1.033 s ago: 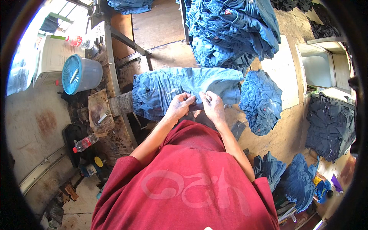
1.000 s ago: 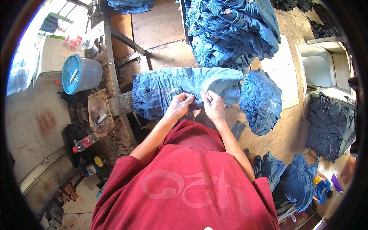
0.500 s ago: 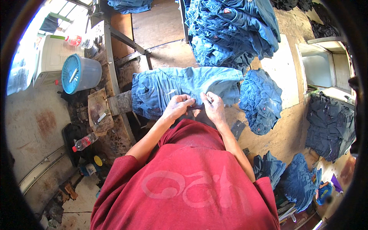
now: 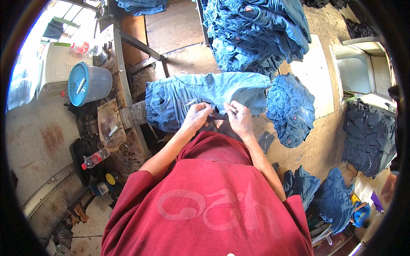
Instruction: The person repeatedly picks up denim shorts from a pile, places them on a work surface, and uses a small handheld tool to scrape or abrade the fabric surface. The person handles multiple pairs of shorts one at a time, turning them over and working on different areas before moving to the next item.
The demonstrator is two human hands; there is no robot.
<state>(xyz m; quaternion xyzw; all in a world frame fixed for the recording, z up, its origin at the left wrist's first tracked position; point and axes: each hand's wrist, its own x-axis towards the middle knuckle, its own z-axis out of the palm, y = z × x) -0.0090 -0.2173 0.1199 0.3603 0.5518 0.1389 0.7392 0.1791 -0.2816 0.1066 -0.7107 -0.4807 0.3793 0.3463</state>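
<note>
Light blue denim shorts (image 4: 171,96) with an elastic waist are pulled over a wooden arm (image 4: 133,114) that sticks out from the bench. In front of their near edge I hold a small dark piece of thin sheet (image 4: 219,116); its kind is too small to tell. My left hand (image 4: 197,116) is closed, pinching one end of it between thumb and fingers. The other end is pinched by my right hand (image 4: 240,120), also closed. Both hands are close together, with the denim just beyond them.
A tall stack of blue denim garments (image 4: 260,34) stands beyond the shorts, and another denim bundle (image 4: 290,110) lies to their right. Dark folded garments (image 4: 369,138) are at far right. A blue-lidded bucket (image 4: 96,85) and a red-capped bottle (image 4: 95,158) sit at left.
My hands have drawn slightly apart, and more of the dark piece shows between them. The shorts stay in place; the view has shifted a little.
</note>
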